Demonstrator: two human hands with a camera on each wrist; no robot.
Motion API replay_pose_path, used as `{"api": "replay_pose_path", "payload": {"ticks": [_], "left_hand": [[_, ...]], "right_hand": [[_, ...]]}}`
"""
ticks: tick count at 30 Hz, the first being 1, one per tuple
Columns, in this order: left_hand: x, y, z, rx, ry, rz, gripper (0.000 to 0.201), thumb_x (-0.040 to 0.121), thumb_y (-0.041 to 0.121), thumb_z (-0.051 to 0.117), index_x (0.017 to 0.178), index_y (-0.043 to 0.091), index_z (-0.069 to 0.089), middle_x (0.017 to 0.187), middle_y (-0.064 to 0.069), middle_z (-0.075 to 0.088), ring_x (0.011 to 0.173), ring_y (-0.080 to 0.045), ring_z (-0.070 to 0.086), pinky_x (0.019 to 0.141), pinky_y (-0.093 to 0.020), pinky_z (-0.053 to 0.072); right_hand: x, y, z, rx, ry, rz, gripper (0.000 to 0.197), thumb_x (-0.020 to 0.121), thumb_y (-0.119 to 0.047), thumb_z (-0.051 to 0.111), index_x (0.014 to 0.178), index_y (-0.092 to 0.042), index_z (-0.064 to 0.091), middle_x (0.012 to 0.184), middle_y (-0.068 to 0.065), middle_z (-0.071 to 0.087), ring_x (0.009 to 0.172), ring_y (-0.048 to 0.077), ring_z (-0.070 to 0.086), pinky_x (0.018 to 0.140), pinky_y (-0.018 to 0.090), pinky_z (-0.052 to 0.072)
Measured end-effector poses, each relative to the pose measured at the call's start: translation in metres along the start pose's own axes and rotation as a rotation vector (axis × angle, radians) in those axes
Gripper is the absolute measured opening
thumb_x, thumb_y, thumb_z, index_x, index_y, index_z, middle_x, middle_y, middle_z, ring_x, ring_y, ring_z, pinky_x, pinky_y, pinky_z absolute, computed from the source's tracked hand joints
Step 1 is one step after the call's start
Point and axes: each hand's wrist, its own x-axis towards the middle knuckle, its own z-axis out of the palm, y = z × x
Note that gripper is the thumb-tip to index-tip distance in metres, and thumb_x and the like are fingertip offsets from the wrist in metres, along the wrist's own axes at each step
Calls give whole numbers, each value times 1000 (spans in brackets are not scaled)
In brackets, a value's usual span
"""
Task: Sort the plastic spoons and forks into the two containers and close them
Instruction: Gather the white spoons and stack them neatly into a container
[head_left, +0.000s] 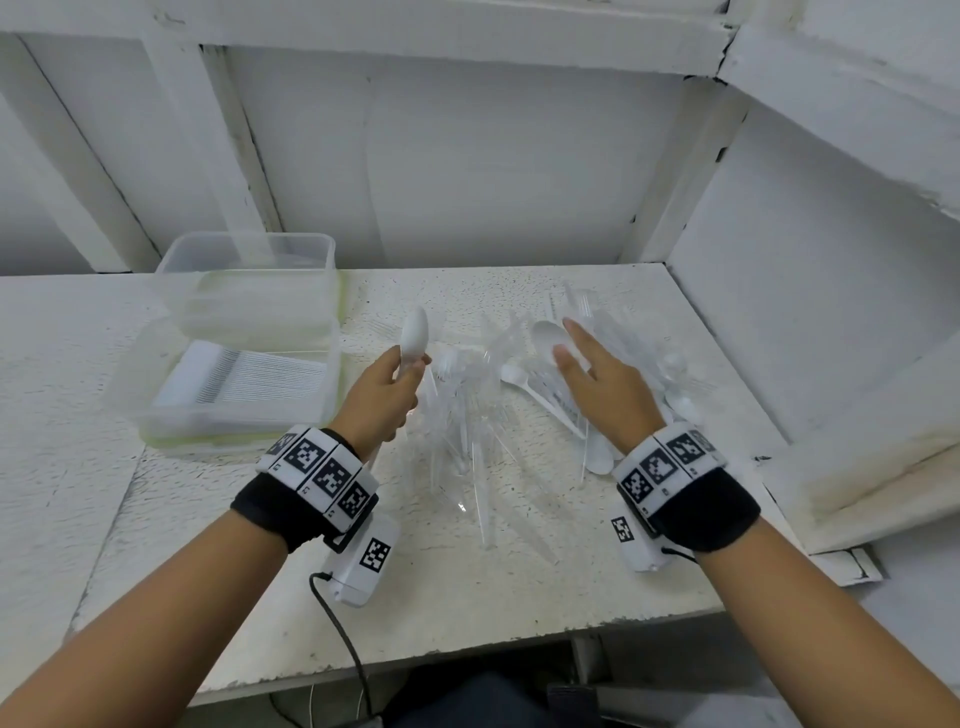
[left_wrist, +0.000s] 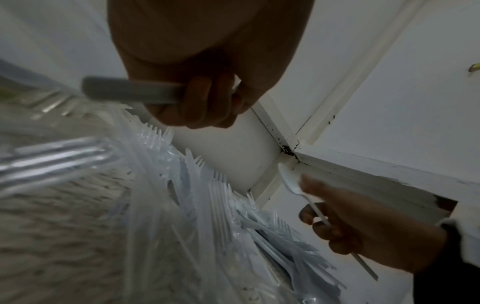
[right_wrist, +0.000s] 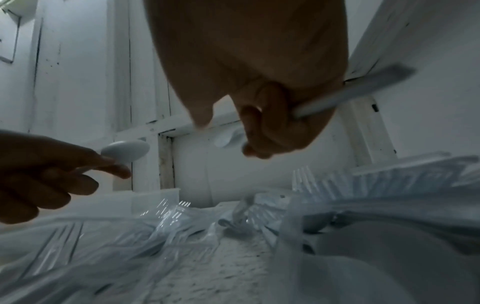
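Note:
A loose pile of clear plastic forks (head_left: 467, 426) and white spoons (head_left: 540, 395) lies in the middle of the white table (head_left: 519, 582). My left hand (head_left: 387, 387) grips the handle of a white spoon (head_left: 415, 332), bowl pointing up, just left of the pile. Over the pile's right side, my right hand (head_left: 597, 374) holds another white spoon (head_left: 548, 335); in the right wrist view its fingers (right_wrist: 267, 123) curl round the handle (right_wrist: 350, 90). Two clear containers stand open at the left: the far one (head_left: 249, 260) and the near one (head_left: 156, 415), which holds a row of stacked cutlery.
White wall panels and wooden framing close off the back (head_left: 467, 156) and the right side (head_left: 831, 260). The table's front edge (head_left: 467, 654) runs below my wrists. A black cable (head_left: 337, 623) hangs from my left wrist device.

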Motion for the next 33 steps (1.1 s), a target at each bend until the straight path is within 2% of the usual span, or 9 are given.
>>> {"api": "replay_pose_path", "payload": {"ticks": [3, 10, 13, 18, 21, 23, 25, 29, 33], "left_hand": [[-2, -7, -5, 31, 29, -54, 26, 96, 26, 42, 110, 8, 54, 68, 0, 44, 52, -11, 33, 45, -21, 27], [-3, -11, -6, 90, 42, -21, 23, 95, 20, 44, 98, 3, 59, 64, 0, 40, 52, -12, 33, 48, -25, 26], [4, -6, -3, 178, 46, 28, 25, 93, 20, 45, 92, -1, 59, 65, -2, 39, 56, -14, 34, 53, -26, 28], [33, 4, 5, 425, 47, 92, 34, 92, 20, 47, 59, 13, 43, 56, 1, 40, 54, -14, 37, 51, -26, 28], [58, 14, 9, 620, 53, 101, 22, 93, 23, 46, 75, 15, 56, 67, 0, 52, 62, -17, 47, 48, -23, 30], [76, 19, 9, 691, 51, 81, 21, 94, 22, 44, 89, 13, 61, 80, -4, 58, 71, -20, 51, 50, -24, 32], [92, 20, 9, 742, 38, 56, 25, 95, 22, 43, 96, 9, 63, 87, -7, 59, 75, -22, 51, 51, -24, 34], [108, 18, 12, 835, -38, 5, 18, 95, 22, 45, 87, 11, 56, 71, -2, 52, 61, -16, 47, 48, -21, 31], [111, 18, 23, 916, -177, -21, 24, 87, 31, 57, 76, 10, 54, 73, -3, 53, 64, -18, 48, 50, -23, 33]], "right_hand": [[14, 0, 19, -344, -210, 77, 54, 89, -48, 53, 128, -12, 45, 122, 12, 50, 97, 26, 57, 82, 32, 45], [20, -7, 36, -697, -251, -68, 24, 96, -16, 43, 115, -8, 56, 104, 8, 62, 85, 23, 60, 68, 29, 44], [16, -10, 24, -610, -208, -75, 26, 98, -24, 41, 108, -10, 60, 93, 5, 64, 76, 20, 57, 64, 28, 42], [3, -11, -7, -316, -285, -9, 21, 99, -27, 40, 98, -14, 57, 81, 2, 55, 74, 19, 53, 55, 25, 36], [-4, -9, -13, -96, -269, 40, 18, 100, -22, 37, 99, -13, 53, 92, 8, 60, 77, 19, 53, 57, 22, 36], [-10, -9, -12, -8, -225, 57, 24, 100, -19, 36, 114, -12, 53, 98, 2, 57, 80, 14, 51, 59, 22, 36], [-14, -9, -8, 40, -196, 71, 23, 99, -20, 38, 114, -13, 53, 97, -4, 54, 87, 14, 50, 61, 23, 34], [-19, -9, 0, 150, -139, 132, 27, 98, -28, 41, 117, -14, 54, 98, -3, 55, 87, 12, 49, 70, 24, 35], [-20, -6, 8, 188, -135, 145, 30, 98, -35, 41, 120, -18, 52, 74, -10, 49, 61, 2, 41, 53, 20, 29]]}}
